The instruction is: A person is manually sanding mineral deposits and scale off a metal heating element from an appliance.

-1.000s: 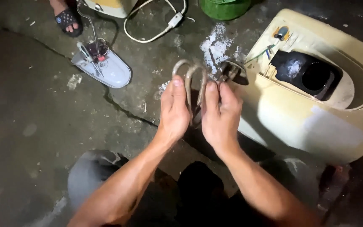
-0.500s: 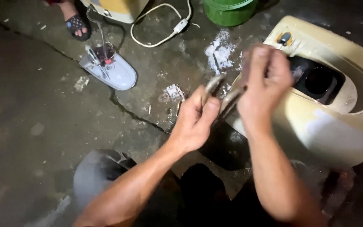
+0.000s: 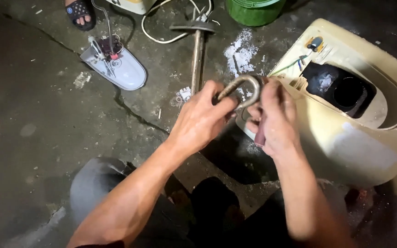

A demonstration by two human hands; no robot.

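A: Status: both hands up over the floor [image 3: 33, 138], holding the bent metal tube [image 3: 243, 87], a U-shaped loop, crusted and grey. Left hand [image 3: 203, 120] is clamped round one leg of the loop. Right hand [image 3: 272, 120] is closed on the other leg, fingers curled tight; something reddish sticks out below that fist, can't tell what.

B: Where is it relative to the housing?

A: Just in front of the cream plastic housing [image 3: 345, 138], near its open dark cavity [image 3: 345, 92]. Loose wires [image 3: 290, 66] hang at the housing's top edge, close to the right hand.

B: Risks?

A: Three, as I judge it. One: the crust looks flaky, so grip may slip if either hand twists hard. Two: a jerk toward the housing could snag those wires. Three: the tube looks corroded, so bending force might crack it at the curve.

B: Floor clutter?

A: A metal rod [image 3: 195, 55] lies just beyond the left hand, a grey cover [image 3: 118, 69] further left, a green bucket [image 3: 253, 9] at the top. White powder [image 3: 237, 53] is scattered under the work. A dropped tube could hit the rod.
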